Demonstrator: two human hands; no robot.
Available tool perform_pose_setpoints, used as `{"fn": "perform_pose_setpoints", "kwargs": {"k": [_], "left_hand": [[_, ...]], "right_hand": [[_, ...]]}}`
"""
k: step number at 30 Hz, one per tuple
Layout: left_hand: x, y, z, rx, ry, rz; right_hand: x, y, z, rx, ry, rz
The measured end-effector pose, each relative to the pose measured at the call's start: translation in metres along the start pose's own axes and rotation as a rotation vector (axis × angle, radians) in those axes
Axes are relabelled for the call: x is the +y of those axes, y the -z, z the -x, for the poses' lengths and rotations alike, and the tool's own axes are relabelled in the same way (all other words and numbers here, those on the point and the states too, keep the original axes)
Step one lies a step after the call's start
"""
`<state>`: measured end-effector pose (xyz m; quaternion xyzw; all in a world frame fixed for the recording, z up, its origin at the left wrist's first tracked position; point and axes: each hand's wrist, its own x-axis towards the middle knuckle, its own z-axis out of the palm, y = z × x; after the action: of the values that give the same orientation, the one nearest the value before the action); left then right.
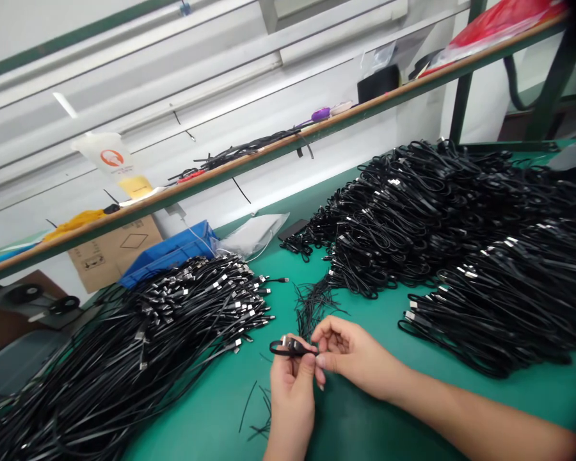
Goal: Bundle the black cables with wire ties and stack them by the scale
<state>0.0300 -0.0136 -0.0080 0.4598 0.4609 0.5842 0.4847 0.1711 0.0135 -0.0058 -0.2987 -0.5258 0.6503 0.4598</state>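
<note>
Near the bottom middle, my left hand is closed round a folded black cable; a loop and a metal connector stick out above its fingers. My right hand meets it from the right, thumb and fingers pinched at the cable's end by the left thumb. Whatever small piece the right fingertips grip is too small to make out. Short black ties lie on the green table just beyond both hands, and a few more lie left of my left hand.
Loose black cables with metal plugs are heaped at left. Bundled cables pile up at right. Behind stand a blue bin, a cardboard box and a plastic bag. A shelf with a cup crosses above.
</note>
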Motion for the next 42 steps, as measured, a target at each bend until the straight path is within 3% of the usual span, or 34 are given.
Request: {"fn": "perform_pose_setpoints", "kwargs": {"k": [6, 8, 12, 14, 16, 18, 20, 23, 31, 35, 39, 42], "left_hand": [[0.009, 0.010, 0.000, -0.159, -0.102, -0.004], [0.009, 0.012, 0.000, -0.154, -0.116, -0.006], [0.001, 0.011, -0.001, -0.079, -0.055, -0.026], [0.000, 0.013, -0.004, 0.046, -0.175, -0.147], [0.004, 0.019, -0.008, 0.119, -0.380, -0.429], [0.009, 0.027, -0.013, 0.004, -0.531, -0.785], [0.014, 0.034, -0.016, -0.185, -0.574, -1.022], [0.016, 0.038, -0.018, -0.304, -0.553, -1.100], [0.020, 0.028, -0.015, -0.389, -0.403, -1.029], [0.020, 0.028, -0.015, -0.394, -0.431, -1.001], [0.017, 0.034, -0.019, -0.198, -0.473, -0.941], [0.016, 0.041, -0.023, -0.045, -0.458, -0.907]], "right_hand": [[-0.007, 0.003, 0.001, -0.205, -0.188, -0.008], [-0.008, 0.001, 0.003, -0.163, -0.124, 0.046], [-0.014, 0.004, 0.003, -0.006, 0.046, 0.416], [-0.016, 0.011, 0.002, 0.044, 0.133, 0.619], [-0.016, 0.019, 0.000, 0.047, 0.242, 0.836], [-0.013, 0.027, 0.000, 0.013, 0.361, 1.058], [-0.010, 0.030, 0.000, -0.033, 0.451, 1.224], [-0.008, 0.030, 0.002, -0.065, 0.538, 1.356], [-0.009, 0.026, 0.003, -0.128, 0.626, 1.453], [-0.010, 0.029, 0.002, -0.127, 0.570, 1.318], [-0.017, 0.040, -0.005, 0.059, 0.477, 1.008], [-0.017, 0.047, -0.010, 0.176, 0.312, 1.083]]}}
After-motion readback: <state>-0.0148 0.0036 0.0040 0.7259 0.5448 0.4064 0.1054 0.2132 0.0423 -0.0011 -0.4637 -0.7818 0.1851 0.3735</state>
